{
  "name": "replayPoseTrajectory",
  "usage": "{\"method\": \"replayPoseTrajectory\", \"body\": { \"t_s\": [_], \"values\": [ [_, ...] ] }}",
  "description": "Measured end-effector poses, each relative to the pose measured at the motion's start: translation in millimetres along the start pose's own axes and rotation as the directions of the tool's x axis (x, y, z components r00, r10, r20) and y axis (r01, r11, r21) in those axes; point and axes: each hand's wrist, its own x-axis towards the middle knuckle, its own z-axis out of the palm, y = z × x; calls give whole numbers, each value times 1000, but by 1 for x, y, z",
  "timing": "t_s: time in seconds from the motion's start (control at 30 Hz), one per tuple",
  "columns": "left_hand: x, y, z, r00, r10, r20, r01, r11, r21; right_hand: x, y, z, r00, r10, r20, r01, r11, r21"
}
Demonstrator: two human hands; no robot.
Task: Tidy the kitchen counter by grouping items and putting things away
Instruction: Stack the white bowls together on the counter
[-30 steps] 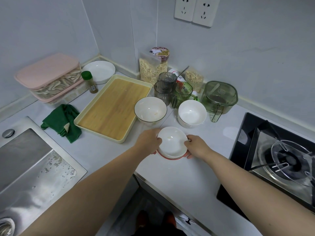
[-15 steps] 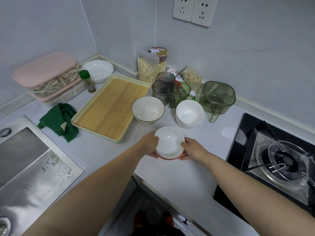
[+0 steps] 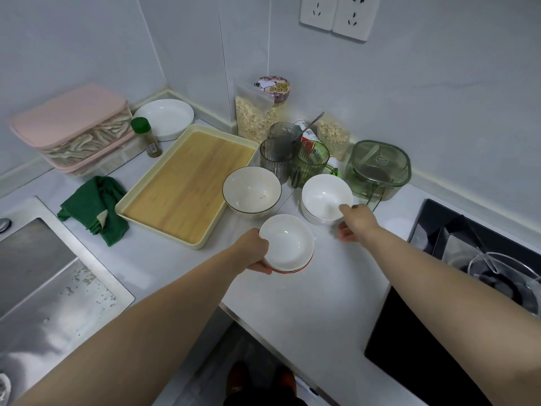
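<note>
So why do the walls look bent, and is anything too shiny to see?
Head view: the wide-angle lens bows the wall seams and stretches both forearms near the bottom edge; soft, even light leaves faint shadows; mild glare on the sink and inside the white bowl; the stove burner at the right edge looks smeared.

Right hand [image 3: 355, 222] has let go of the red-rimmed small bowl [image 3: 288, 244] and moved off toward 1 o'clock, now at the near rim of the white bowl [image 3: 325, 199], thumb over the edge. Left hand [image 3: 254, 253] alone holds the small bowl now.
</note>
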Motion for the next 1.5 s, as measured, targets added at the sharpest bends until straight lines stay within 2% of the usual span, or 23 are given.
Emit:
{"method": "replayPoseTrajectory", "body": {
  "t_s": [0.27,0.43,0.67,0.87,1.1,1.27,1.5],
  "values": [
    [6,-4,-11,997,41,69,-34,995,-98,17,-10,7,996,-66,-58,46,956,-291],
    [0,-9,-17,988,99,121,-80,985,-156,19,-9,7,993,-100,-61,71,928,-365],
    [-6,-8,-21,983,102,150,-74,981,-178,16,1,3,993,-120,-12,108,928,-358],
    [-6,-7,-24,985,76,158,-47,983,-175,10,9,0,995,-49,88,75,945,-319],
    [-20,0,-40,971,73,227,-19,973,-231,2,14,-4,979,-62,194,119,947,-299],
    [-36,11,-53,963,167,213,-140,981,-137,-11,17,1,971,-97,221,168,929,-330],
    [-48,19,-68,948,193,253,-142,968,-208,-29,27,18,959,-122,255,209,913,-350]
  ]
}}
